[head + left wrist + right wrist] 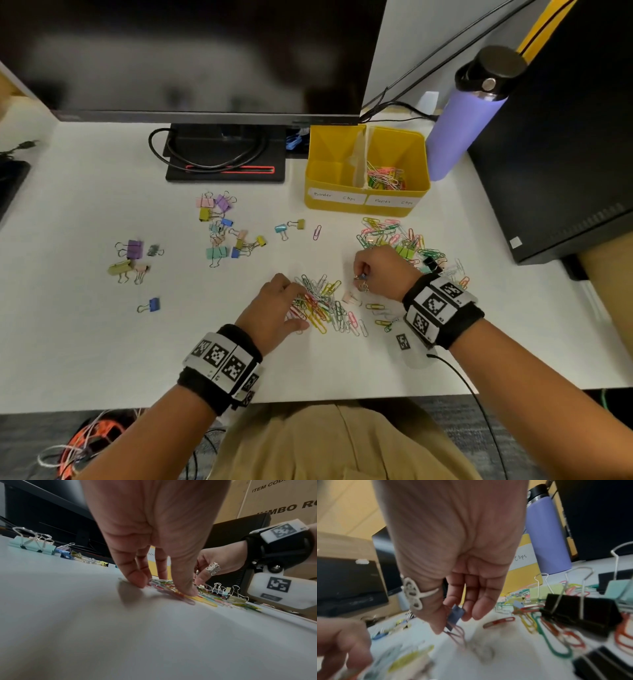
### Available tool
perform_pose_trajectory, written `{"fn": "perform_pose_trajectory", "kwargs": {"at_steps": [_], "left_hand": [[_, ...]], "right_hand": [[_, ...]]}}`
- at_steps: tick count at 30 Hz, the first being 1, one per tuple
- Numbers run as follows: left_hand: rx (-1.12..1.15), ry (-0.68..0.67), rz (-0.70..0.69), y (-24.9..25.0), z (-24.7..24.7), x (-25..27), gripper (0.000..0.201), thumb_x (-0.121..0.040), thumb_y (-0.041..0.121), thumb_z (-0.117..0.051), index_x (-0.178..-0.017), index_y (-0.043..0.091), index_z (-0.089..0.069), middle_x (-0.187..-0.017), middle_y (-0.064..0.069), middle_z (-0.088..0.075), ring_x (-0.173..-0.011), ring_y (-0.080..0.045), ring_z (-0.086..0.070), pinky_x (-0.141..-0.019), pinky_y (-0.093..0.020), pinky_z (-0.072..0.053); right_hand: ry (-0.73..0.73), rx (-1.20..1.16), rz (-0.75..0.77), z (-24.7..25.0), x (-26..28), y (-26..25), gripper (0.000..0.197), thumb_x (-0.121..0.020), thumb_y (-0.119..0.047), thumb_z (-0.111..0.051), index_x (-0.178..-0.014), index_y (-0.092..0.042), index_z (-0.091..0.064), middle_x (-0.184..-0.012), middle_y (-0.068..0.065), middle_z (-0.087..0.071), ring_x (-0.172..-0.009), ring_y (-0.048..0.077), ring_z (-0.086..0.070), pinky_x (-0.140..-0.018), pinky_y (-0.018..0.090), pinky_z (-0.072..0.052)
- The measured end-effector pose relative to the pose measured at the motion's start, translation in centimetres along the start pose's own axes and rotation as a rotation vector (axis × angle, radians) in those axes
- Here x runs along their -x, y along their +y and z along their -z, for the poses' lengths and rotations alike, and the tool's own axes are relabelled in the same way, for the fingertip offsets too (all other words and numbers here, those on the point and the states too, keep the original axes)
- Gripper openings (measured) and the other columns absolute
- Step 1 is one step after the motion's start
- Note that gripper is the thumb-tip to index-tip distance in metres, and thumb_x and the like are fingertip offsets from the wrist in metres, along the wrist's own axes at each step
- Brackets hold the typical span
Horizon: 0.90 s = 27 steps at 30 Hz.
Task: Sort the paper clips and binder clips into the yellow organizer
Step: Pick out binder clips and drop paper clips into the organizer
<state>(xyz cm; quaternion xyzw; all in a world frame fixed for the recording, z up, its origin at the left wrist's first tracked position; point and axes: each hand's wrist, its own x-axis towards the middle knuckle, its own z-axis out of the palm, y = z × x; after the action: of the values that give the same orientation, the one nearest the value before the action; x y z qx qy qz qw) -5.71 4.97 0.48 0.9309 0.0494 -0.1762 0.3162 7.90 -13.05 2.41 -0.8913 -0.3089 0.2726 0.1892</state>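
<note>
The yellow organizer (334, 205) stands at the back with two labelled compartments. Its right one holds paper clips (385, 178); the left one's inside looks bare. My left hand (291, 308) presses straight fingers (187, 589) on a pile of coloured paper clips (325, 305) near the table's front. Just right of it my right hand (359, 275) pinches a small blue binder clip (456, 613) above the table, with a thin paper clip (459, 634) dangling from it. Another mixed pile (394, 236) lies before the organizer. Loose binder clips (222, 226) lie to the left.
A black binder clip (580, 608) sits close to my right hand. A purple bottle (455, 133) stands right of the organizer, with a black computer case (565, 137) beyond it. The monitor stand (226, 154) with cables is at the back. More binder clips (130, 257) lie far left.
</note>
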Motion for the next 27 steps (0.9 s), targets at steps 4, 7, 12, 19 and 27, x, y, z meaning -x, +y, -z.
{"fn": "perform_pose_trajectory", "kwargs": {"at_steps": [4, 7, 12, 19, 27], "left_hand": [[-0.085, 0.064, -0.076, 2.8, 0.3, -1.4, 0.041, -0.091, 0.029, -0.054, -0.13, 0.017, -0.05, -0.129, -0.006, -0.043, -0.118, -0.021, -0.041, -0.094, -0.03, -0.042], [-0.212, -0.036, -0.169, 5.6, -0.2, -3.6, 0.038, -0.094, 0.025, -0.049, -0.13, 0.015, -0.051, -0.129, -0.008, -0.046, -0.119, -0.023, -0.044, -0.094, -0.032, -0.042], [-0.328, -0.124, -0.134, 7.1, -0.9, -6.6, 0.041, -0.092, 0.022, -0.052, -0.131, 0.008, -0.047, -0.128, -0.015, -0.045, -0.117, -0.029, -0.047, -0.093, -0.04, -0.047], [-0.349, -0.201, -0.093, 8.0, -0.6, -8.4, 0.045, -0.09, 0.024, -0.056, -0.13, 0.005, -0.047, -0.128, -0.016, -0.043, -0.115, -0.031, -0.05, -0.094, -0.039, -0.047], [-0.285, -0.082, -0.069, 7.7, 0.5, -7.7, 0.032, -0.091, 0.014, -0.053, -0.122, 0.005, -0.048, -0.123, -0.015, -0.051, -0.11, -0.029, -0.053, -0.09, -0.036, -0.046]], "right_hand": [[0.116, -0.236, -0.1, 1.7, 0.0, 0.1, 0.028, -0.069, 0.003, -0.074, -0.058, -0.015, -0.056, -0.065, -0.001, -0.057, -0.06, 0.006, -0.052, -0.068, 0.03, -0.047], [0.173, -0.278, -0.187, 2.8, 0.6, 1.0, 0.037, -0.062, -0.011, -0.083, -0.051, -0.023, -0.05, -0.074, 0.01, -0.064, -0.073, 0.025, -0.062, -0.078, 0.036, -0.051], [0.207, -0.512, -0.306, 2.9, 2.9, 2.8, 0.034, -0.065, -0.001, -0.079, -0.053, -0.016, -0.05, -0.08, 0.011, -0.064, -0.082, 0.026, -0.063, -0.085, 0.039, -0.052], [0.321, -0.426, -0.421, 2.7, 4.4, 4.8, 0.031, -0.069, -0.014, -0.079, -0.058, -0.018, -0.05, -0.063, -0.008, -0.054, -0.061, 0.001, -0.048, -0.049, 0.004, -0.039], [0.315, -0.348, -0.329, 2.2, 3.1, 3.8, 0.018, -0.071, -0.003, -0.075, -0.066, -0.012, -0.061, -0.06, -0.011, -0.056, -0.053, -0.006, -0.052, -0.052, -0.005, -0.038]]}}
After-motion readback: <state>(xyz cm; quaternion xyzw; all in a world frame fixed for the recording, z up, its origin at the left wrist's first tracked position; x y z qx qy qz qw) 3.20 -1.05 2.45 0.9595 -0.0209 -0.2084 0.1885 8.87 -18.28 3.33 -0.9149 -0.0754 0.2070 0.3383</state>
